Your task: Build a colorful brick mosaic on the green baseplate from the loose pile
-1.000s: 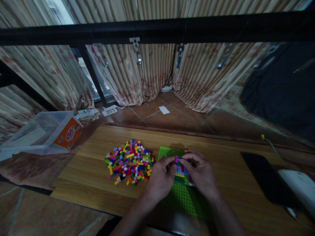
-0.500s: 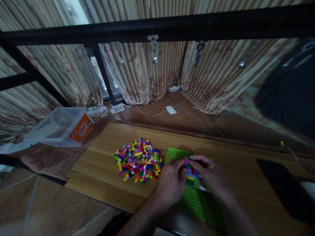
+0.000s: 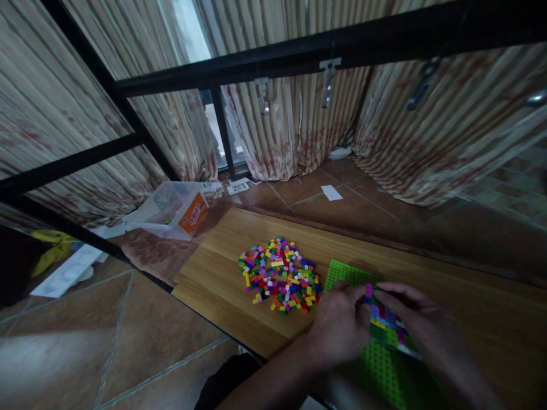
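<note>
Left hand (image 3: 344, 324) and right hand (image 3: 433, 319), I've got both pinching the brick build (image 3: 383, 323), one each side, probably for steadiness, over the green baseplate (image 3: 348, 273); my fingers block the joins. Loose bricks (image 3: 280, 276) spread leftward, likely for easy reach; plastic bin (image 3: 164, 226) beyond the table (image 3: 222, 250).

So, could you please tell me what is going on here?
A person's left hand and right hand are on a multicoloured brick build over a green baseplate; whether it is fastened there is unclear. To the left, loose bricks lie on the wooden table, and a clear bin stands past the table's end.
</note>
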A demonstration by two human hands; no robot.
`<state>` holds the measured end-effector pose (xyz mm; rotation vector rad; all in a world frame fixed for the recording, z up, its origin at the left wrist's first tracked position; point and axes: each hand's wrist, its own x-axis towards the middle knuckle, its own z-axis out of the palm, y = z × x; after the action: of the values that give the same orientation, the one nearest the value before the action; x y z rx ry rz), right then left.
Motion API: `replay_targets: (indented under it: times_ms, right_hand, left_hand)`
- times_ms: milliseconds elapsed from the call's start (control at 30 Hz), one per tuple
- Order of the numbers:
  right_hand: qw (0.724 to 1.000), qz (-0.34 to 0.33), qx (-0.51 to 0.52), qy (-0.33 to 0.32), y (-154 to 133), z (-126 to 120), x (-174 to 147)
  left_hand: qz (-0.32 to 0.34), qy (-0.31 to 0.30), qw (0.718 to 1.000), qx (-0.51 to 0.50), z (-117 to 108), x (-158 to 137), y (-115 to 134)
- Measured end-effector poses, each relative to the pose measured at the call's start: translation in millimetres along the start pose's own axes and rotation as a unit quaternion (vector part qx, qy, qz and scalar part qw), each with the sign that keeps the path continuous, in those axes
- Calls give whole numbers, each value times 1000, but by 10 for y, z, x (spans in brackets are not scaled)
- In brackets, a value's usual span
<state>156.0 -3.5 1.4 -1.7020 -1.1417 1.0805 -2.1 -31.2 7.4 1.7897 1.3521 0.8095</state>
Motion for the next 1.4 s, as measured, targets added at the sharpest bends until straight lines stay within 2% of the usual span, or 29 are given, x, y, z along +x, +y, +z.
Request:
replay_targets:
  times_ms: [100, 200, 333, 433, 533, 567, 700, 833, 1133, 1267, 1400]
  right_hand:
    - [1000, 19, -20, -1, 37, -25, 12]
    - [999, 31, -41, -17, 75, -62, 17]
    - [996, 15, -85, -26, 118, -111, 28]
    - [996, -10, -80, -33, 141, -128, 39]
    - [995, -35, -87, -34, 156, -125, 48]
    - [994, -44, -92, -30, 159, -123, 51]
    - [993, -52, -108, -11, 167, -122, 58]
    - [992, -47, -114, -24, 167, -134, 67]
    - [993, -56, -96, -38, 151, -115, 46]
    - [995, -43, -89, 2, 114, -134, 5]
    - [993, -54, -16, 108, 105, -136, -56]
  left_hand:
    - [-1, 6, 1000, 20, -38, 2, -42]
    - [-19, 44, 998, 30, -199, 41, -117]
    - [-58, 124, 988, 68, -665, 98, -312]
    - [-128, 164, 964, 168, -1073, 73, -508]
    - [-215, 155, 925, 273, -1346, -7, -674]
    - [-225, 151, 920, 282, -1392, -34, -710]
    - [-244, 132, 912, 303, -1408, -90, -738]
    - [-272, 120, 895, 333, -1346, -69, -680]
    - [-252, 128, 894, 348, -1312, -51, -710]
    - [-221, 181, 922, 260, -1369, -46, -643]
    - [-151, 200, 967, 50, -1245, 15, -565]
